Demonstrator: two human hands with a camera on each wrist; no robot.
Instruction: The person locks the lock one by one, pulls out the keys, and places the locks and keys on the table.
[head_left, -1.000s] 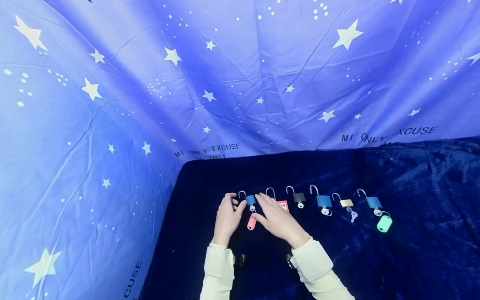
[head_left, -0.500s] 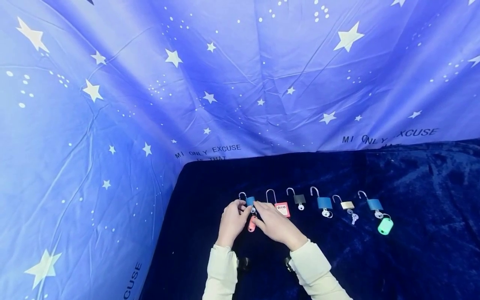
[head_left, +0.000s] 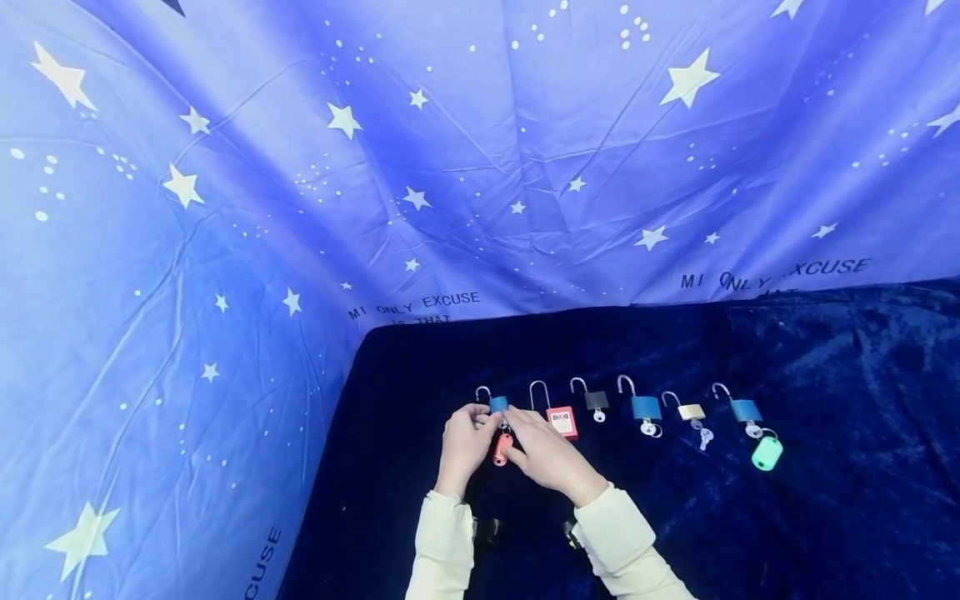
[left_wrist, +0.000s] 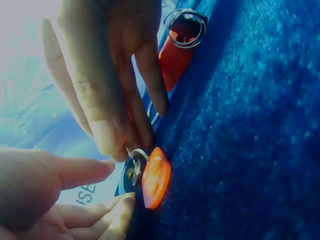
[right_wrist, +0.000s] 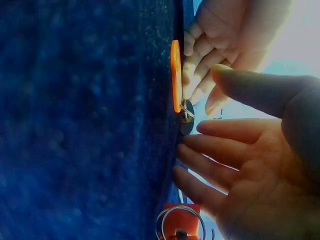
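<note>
A small blue padlock [head_left: 498, 403] with a raised shackle lies at the left end of a row on dark cloth. A key [left_wrist: 136, 170] sits in its bottom, and a ring joins the key to an orange-red tag [head_left: 502, 451]. My left hand [head_left: 463, 448] is at the padlock's left side, fingertips right at its edge and thumb apart from them. Along the other side, my right hand [head_left: 553, 452] has its fingers extended, tips close to the lock. In the right wrist view, the tag [right_wrist: 176, 75] stands on edge between the hands.
Right of the hands lie a red padlock [head_left: 562, 422], a black padlock [head_left: 596, 401], a blue padlock [head_left: 646, 407], a brass padlock [head_left: 692, 412] and another blue padlock [head_left: 746, 411] with a green tag [head_left: 767, 454]. A starry curtain [head_left: 450, 167] hangs behind.
My left hand has drawn a little nearer and rightward, closing in on the blue padlock. My right hand has slid slightly toward me, uncovering the red padlock.
</note>
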